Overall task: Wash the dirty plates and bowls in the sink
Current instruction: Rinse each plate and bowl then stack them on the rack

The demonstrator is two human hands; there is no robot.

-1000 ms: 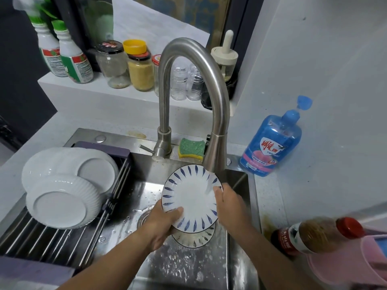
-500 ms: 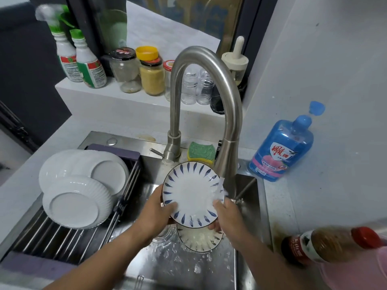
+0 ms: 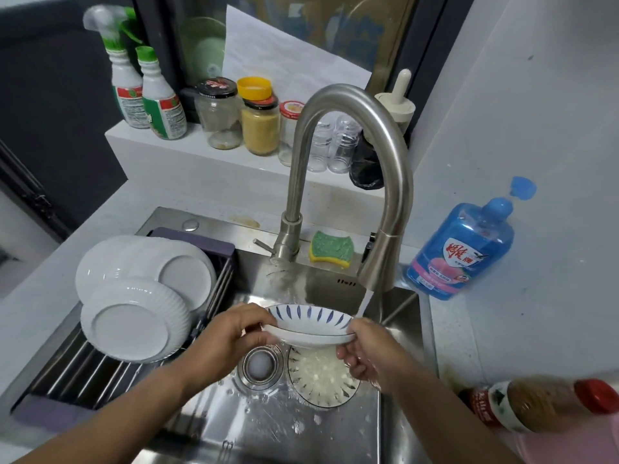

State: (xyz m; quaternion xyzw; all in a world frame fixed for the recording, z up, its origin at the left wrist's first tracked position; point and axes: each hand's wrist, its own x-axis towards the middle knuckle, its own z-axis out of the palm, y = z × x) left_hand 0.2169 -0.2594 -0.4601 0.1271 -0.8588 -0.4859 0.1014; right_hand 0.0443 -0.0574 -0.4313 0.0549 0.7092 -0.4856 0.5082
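A small white plate with blue leaf marks (image 3: 310, 324) is held nearly level over the steel sink (image 3: 301, 430), under the tap's running water (image 3: 365, 301). My left hand (image 3: 231, 336) grips its left rim and my right hand (image 3: 366, 353) grips its right rim. Below it, a second blue-patterned plate (image 3: 323, 373) lies flat on the sink floor with suds on it, beside the drain (image 3: 258, 365). Two white ribbed plates (image 3: 134, 326) lean on the roll-up drying rack (image 3: 77, 370) at the left.
The curved steel tap (image 3: 351, 105) arches over the basin. A green sponge (image 3: 331, 246) sits behind the basin, and a blue dish soap bottle (image 3: 465, 249) stands at the right. A brown bottle with a red cap (image 3: 542, 403) lies at the lower right. Jars and spray bottles line the back ledge.
The plate has tipped from facing me to nearly level, and water now runs from the tap onto its right edge. Both hands stayed on its rim.
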